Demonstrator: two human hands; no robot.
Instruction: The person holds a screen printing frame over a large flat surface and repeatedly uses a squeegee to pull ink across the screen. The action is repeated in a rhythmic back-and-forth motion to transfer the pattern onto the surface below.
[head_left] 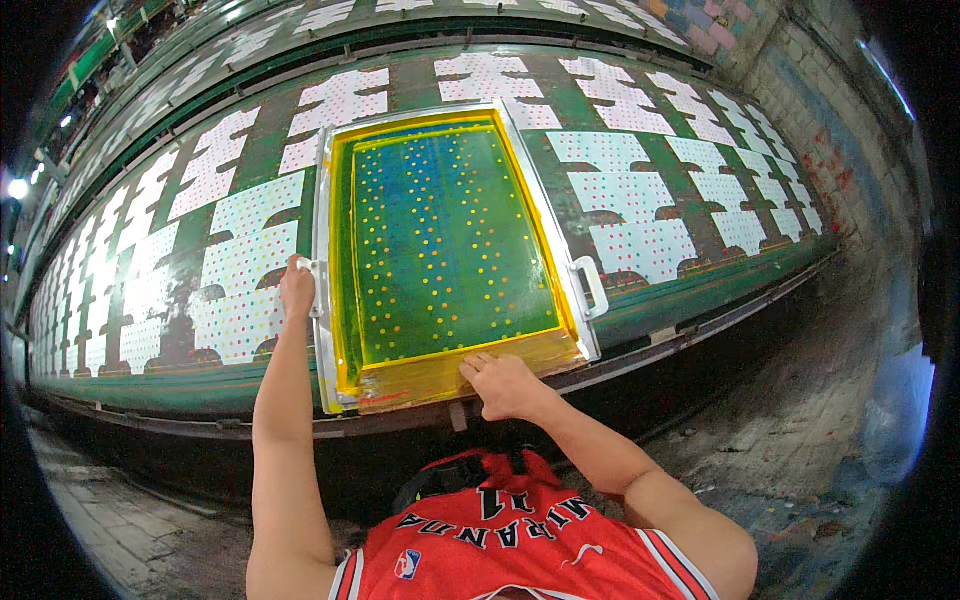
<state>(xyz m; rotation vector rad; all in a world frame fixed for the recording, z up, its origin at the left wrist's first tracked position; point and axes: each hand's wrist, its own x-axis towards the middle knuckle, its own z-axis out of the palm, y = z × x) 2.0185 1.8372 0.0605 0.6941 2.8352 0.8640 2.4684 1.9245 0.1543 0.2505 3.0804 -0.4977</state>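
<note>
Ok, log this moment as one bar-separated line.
left hand: gripping left handle | right hand: on near amber band | framed screen: over table | right handle: untouched | dotted white pieces: around screen

Uneven light fell across my counter: a lamp shone at far left, glare whitened dotted pieces there, shadow darkened the space beneath, my yellow-edged screen appeared sharp, and fisheye distortion bowed straight edges toward a black rim.

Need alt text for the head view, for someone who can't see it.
A person's left hand grips the left handle of a metal-framed printing screen while the right hand touches its near border. Dotted white pieces lie on the green table.
</note>
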